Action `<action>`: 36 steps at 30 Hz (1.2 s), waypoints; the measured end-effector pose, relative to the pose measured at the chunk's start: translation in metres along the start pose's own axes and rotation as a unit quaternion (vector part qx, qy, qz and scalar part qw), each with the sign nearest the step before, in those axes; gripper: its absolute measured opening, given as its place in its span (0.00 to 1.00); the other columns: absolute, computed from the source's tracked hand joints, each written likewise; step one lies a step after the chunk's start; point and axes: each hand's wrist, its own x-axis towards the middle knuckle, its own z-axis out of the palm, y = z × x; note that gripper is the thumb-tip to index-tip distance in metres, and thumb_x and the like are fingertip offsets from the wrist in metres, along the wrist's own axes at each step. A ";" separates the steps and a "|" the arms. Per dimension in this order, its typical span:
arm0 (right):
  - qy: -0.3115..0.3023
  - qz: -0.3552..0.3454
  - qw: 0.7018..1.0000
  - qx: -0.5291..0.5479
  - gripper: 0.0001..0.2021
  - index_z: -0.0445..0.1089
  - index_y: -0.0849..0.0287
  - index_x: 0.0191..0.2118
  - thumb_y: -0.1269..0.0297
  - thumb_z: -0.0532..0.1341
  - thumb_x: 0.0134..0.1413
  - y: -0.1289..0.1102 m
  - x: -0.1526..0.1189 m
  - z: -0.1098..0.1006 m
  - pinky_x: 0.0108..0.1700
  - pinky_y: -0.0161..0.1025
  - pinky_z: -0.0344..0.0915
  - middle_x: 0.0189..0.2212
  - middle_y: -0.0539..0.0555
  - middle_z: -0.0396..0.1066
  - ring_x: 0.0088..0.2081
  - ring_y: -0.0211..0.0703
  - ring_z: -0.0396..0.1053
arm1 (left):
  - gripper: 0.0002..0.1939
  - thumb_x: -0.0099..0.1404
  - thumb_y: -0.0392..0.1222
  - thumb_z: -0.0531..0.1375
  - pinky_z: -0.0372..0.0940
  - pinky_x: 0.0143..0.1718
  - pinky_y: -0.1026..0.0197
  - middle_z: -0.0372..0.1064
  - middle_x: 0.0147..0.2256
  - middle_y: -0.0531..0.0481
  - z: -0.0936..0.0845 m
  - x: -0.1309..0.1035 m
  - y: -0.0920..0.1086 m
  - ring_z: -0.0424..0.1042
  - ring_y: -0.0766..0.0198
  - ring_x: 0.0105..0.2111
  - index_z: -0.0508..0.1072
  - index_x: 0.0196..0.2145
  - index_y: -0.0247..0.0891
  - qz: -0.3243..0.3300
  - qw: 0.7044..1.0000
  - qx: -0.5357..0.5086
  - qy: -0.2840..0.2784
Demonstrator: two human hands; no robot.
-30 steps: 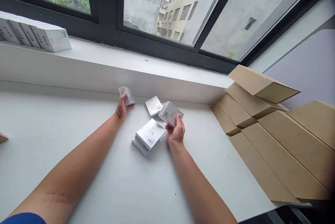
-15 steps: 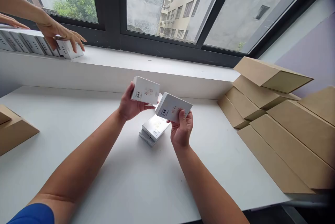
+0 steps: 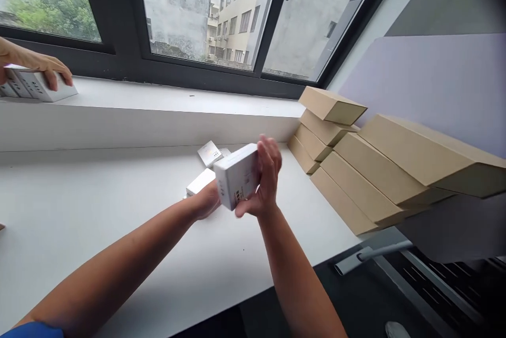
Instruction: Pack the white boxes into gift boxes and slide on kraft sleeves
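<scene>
Head view: right hand [image 3: 265,182] holds a white box [image 3: 242,177], long axis rising rightward; left hand [image 3: 207,202], grip hidden.

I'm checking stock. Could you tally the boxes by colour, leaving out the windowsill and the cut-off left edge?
White boxes: at least 4, others may be hidden
Brown boxes: 8 visible
Total: at least 12

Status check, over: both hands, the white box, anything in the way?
Right hand gripping white box. Left hand partly behind it, fingers hidden. Other boxes close by on table.
</scene>
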 end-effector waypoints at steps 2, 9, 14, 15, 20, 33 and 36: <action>-0.101 -0.046 0.994 -0.018 0.45 0.46 0.54 0.67 0.38 0.62 0.49 -0.008 0.009 -0.026 0.69 0.63 0.46 0.61 0.63 0.62 0.67 0.64 0.54 | 0.33 0.59 0.67 0.61 0.69 0.47 0.48 0.76 0.43 0.42 0.004 -0.003 0.002 0.73 0.46 0.48 0.74 0.52 0.41 -0.001 1.000 -0.007 -0.019; -0.227 0.041 0.969 -0.083 0.39 0.51 0.55 0.59 0.49 0.70 0.46 -0.009 0.006 -0.059 0.66 0.71 0.49 0.61 0.67 0.59 0.69 0.71 0.48 | 0.32 0.71 0.68 0.46 0.64 0.55 0.48 0.72 0.51 0.45 0.015 -0.006 0.008 0.69 0.51 0.54 0.63 0.62 0.47 -0.086 0.995 -0.048 0.022; -0.258 0.078 0.955 0.124 0.39 0.52 0.49 0.60 0.56 0.72 0.46 -0.014 0.012 -0.073 0.54 0.52 0.69 0.56 0.60 0.64 0.56 0.55 0.67 | 0.38 0.70 0.71 0.40 0.64 0.55 0.46 0.70 0.57 0.41 0.008 -0.012 0.025 0.67 0.49 0.58 0.61 0.65 0.46 -0.136 0.986 0.051 -0.087; -0.263 0.093 0.951 0.133 0.37 0.54 0.49 0.59 0.57 0.72 0.46 -0.014 0.015 -0.080 0.52 0.51 0.70 0.55 0.59 0.65 0.54 0.55 0.67 | 0.40 0.69 0.73 0.38 0.63 0.58 0.47 0.69 0.58 0.42 0.003 -0.014 0.031 0.65 0.49 0.60 0.61 0.66 0.46 -0.148 0.978 0.096 -0.112; -0.329 0.320 0.888 0.022 0.39 0.50 0.49 0.61 0.55 0.71 0.47 0.013 0.023 -0.117 0.46 0.44 0.71 0.55 0.58 0.65 0.52 0.52 0.69 | 0.49 0.55 0.74 0.60 0.49 0.67 0.41 0.48 0.72 0.48 -0.037 -0.020 0.052 0.44 0.42 0.71 0.55 0.70 0.56 -0.166 0.852 0.488 -0.093; -0.366 0.375 0.841 -0.136 0.47 0.52 0.49 0.69 0.38 0.67 0.48 0.044 0.052 -0.183 0.67 0.54 0.55 0.70 0.59 0.53 0.69 0.58 0.53 | 0.54 0.39 0.57 0.71 0.43 0.68 0.44 0.46 0.71 0.40 -0.092 -0.010 0.020 0.38 0.39 0.71 0.60 0.64 0.43 -0.199 0.691 0.690 -0.086; -0.135 0.291 0.900 -0.297 0.41 0.59 0.51 0.66 0.32 0.60 0.53 0.062 0.102 -0.251 0.63 0.54 0.58 0.64 0.62 0.64 0.65 0.60 0.60 | 0.43 0.43 0.57 0.69 0.63 0.56 0.50 0.63 0.59 0.40 -0.081 -0.006 0.015 0.63 0.43 0.59 0.63 0.56 0.42 -0.198 0.727 0.654 -0.066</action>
